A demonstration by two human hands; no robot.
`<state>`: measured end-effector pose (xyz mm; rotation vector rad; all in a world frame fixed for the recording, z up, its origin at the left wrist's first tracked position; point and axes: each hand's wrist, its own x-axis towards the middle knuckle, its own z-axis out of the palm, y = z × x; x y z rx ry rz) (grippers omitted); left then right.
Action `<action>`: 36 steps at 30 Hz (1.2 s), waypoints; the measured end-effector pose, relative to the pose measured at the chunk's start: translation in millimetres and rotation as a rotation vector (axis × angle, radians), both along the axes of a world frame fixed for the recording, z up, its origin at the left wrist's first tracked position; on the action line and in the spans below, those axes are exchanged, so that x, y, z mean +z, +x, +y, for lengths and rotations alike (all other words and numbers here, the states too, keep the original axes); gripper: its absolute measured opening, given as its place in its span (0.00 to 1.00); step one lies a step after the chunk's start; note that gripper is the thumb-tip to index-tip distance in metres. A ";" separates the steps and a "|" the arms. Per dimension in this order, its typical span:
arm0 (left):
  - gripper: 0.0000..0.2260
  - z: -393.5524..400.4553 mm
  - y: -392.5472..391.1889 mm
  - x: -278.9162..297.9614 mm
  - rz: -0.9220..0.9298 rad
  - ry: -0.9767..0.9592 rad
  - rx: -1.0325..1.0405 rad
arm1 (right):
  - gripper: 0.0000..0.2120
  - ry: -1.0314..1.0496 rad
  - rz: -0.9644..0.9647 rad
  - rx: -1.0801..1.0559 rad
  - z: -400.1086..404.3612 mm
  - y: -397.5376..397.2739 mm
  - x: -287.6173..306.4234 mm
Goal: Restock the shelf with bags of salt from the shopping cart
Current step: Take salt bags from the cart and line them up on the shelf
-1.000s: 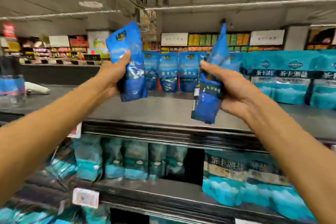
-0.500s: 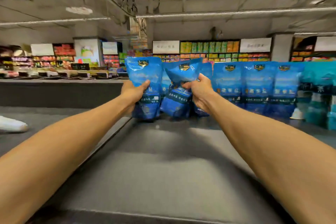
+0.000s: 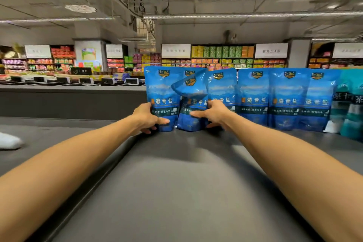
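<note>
Fingers [image 3: 161,121] of your left hand [image 3: 146,117] wrap the lower edge of an upright glossy blue plastic salt bag [image 3: 163,92], w/ its base on the dark grey flat shelf top [image 3: 176,182]. Your right hand [image 3: 214,114] grips a second, crumpled blue bag [image 3: 193,104] leaning beside it, touching the standing blue row [image 3: 275,96].

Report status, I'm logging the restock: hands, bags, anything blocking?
Left hand gripping upright bag. Right hand on crumpled bag, leaning. Both on shelf. Nothing blocking.
</note>
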<state>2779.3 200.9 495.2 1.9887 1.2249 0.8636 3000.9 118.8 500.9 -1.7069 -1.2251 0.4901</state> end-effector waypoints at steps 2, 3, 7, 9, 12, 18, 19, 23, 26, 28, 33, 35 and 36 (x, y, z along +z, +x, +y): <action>0.27 1.0 2.2 -1.4 -0.031 -0.006 0.014 | 0.20 0.016 0.010 0.016 2.1 -0.6 -2.5; 0.27 0.9 2.8 -2.2 -0.051 -0.009 0.022 | 0.20 0.022 0.009 0.020 2.7 -1.2 -3.1; 0.29 -1.9 -0.4 -1.3 -0.055 0.012 0.067 | 0.24 0.015 -0.042 -0.001 5.5 -2.5 -3.0; 0.36 -6.5 -3.8 2.5 -0.079 0.169 0.161 | 0.25 0.009 -0.046 -0.007 5.3 -3.1 -3.9; 0.34 -18.6 -13.1 16.6 -0.141 0.785 0.202 | 0.26 0.004 -0.039 0.009 3.8 -4.6 -4.9; 0.19 -40.7 19.4 75.4 0.320 0.933 -0.101 | 0.28 -0.036 0.008 0.063 -0.6 -9.5 -6.5; 0.14 -41.4 28.2 84.9 0.375 0.873 -0.119 | 0.29 -0.041 0.011 0.065 -0.6 -9.2 -6.8; 0.02 -40.7 45.3 122.5 0.508 0.875 -0.016 | 0.33 -0.081 -0.004 0.091 -0.2 -8.1 -4.8; 0.07 -40.2 59.3 142.2 0.555 0.899 -0.043 | 0.40 -0.107 -0.073 0.072 -0.4 -9.2 -2.4; 0.08 -37.3 70.0 142.5 0.556 0.891 -0.077 | 0.43 -0.106 -0.083 0.042 0.0 -6.7 -1.9; 0.11 -24.5 83.1 137.3 0.455 0.934 -0.073 | 0.34 -0.096 -0.230 -0.050 -1.3 -1.5 -3.7; 0.10 -24.4 84.4 138.7 0.452 0.974 -0.070 | 0.31 -0.078 -0.236 -0.074 -2.1 -3.8 -2.8; 0.09 -25.7 83.6 138.6 0.452 0.987 -0.071 | 0.30 -0.070 -0.224 -0.080 -2.9 -5.8 -0.6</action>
